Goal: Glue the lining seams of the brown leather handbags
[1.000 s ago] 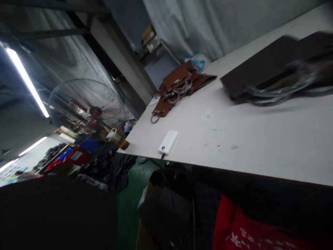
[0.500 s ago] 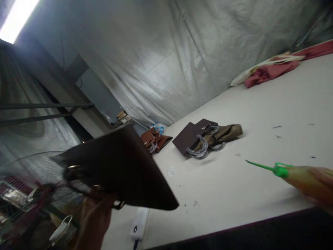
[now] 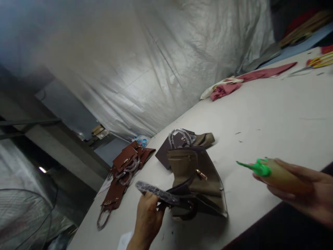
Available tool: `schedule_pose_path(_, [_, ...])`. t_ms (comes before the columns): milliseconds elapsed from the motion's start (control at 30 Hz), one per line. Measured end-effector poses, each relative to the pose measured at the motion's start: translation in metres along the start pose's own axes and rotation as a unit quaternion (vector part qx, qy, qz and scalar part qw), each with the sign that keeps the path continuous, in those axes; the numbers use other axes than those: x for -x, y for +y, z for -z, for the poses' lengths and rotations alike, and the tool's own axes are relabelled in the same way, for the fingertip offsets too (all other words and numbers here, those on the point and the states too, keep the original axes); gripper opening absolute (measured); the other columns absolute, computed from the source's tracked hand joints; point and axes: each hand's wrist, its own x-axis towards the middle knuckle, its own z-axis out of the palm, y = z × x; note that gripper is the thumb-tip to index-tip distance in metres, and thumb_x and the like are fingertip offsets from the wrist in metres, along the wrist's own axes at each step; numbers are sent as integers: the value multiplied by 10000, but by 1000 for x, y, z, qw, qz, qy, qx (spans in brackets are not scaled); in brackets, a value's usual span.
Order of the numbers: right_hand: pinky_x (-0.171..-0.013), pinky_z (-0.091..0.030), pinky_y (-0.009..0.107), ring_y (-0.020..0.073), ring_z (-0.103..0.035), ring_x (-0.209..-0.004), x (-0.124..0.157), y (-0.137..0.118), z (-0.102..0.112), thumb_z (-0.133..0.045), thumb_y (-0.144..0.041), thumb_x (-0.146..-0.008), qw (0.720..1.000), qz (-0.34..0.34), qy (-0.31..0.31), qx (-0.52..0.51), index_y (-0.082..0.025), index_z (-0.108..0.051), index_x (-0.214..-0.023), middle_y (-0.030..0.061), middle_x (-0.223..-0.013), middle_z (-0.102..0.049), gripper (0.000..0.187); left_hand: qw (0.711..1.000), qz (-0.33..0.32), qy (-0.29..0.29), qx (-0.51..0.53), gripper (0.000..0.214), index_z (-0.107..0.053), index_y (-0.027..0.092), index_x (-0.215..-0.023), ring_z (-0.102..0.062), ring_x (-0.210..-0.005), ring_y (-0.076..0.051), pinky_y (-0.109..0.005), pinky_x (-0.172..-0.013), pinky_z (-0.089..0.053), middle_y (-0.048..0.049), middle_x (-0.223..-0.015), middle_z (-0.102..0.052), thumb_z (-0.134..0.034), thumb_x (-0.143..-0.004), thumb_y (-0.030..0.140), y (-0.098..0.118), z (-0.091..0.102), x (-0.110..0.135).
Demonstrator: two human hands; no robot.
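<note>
Head view: the left hand (image 3: 147, 215) grips the clear-plastic-wrapped dark handle (image 3: 157, 193) of an open, olive-lined dark brown bag (image 3: 209, 187), held over the flat white table (image 3: 273, 114), partly hiding a similar bag (image 3: 163, 154). The right hand (image 3: 316, 198) curls around a translucent yellowish squeeze bottle (image 3: 283, 176) with a green nozzle (image 3: 261, 169).

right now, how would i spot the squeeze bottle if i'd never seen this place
Start at the pale table, then go to its near edge at the picture's right. There the right hand grips the yellowish squeeze bottle, nozzle pointing left. That bright green nozzle sets it apart from the brown bags.
</note>
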Motion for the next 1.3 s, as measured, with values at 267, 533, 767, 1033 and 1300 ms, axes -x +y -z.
schedule_pose_path(267, [-322,-406,184,216,-712,-687,28,40,-24,-738,-208,-768,978,-157,-134,-13,-139,-722,-891,135,-862,-743,142,996,-70,51,-5,82,-721,221,-832,-680,-810,-250,-330,-685,-536,-69,-903,-738,-643,-857,227,-6,4,3])
schedule_pose_path(533, [-345,-455,182,175,-689,-662,31,60,-24,-654,-197,-901,968,-189,-163,13,-120,-715,-981,103,-871,-758,127,995,-74,61,-32,80,-698,194,-834,-669,-800,-234,-321,-706,-534,-60,-875,-716,-633,-879,211,3,6,6])
schedule_pose_path(767, [-330,-449,192,135,-634,-530,23,73,-36,-643,-225,-919,949,-244,-189,67,-90,-636,-1326,96,-901,-757,428,998,-52,22,-40,74,-712,203,-892,-698,-880,-268,-360,-731,-570,-83,-972,-742,-663,-886,258,-3,2,16])
schedule_pose_path(1033, [-478,-444,161,91,-541,-516,24,69,-52,-711,-400,-792,860,-242,-445,-57,-125,-630,-1388,96,-797,-717,661,999,26,-40,-18,359,-698,193,-1130,-682,-1122,-321,-486,-938,-587,-137,-1224,-698,-751,-775,208,19,23,16])
schedule_pose_path(1300, [-476,-344,200,141,-527,-575,27,61,-111,-632,-546,-820,794,-194,-575,-11,-109,-499,-1488,78,-754,-713,809,979,168,-92,74,436,-739,241,-1211,-731,-1067,-300,-416,-908,-621,-112,-1231,-743,-728,-830,452,54,112,8])
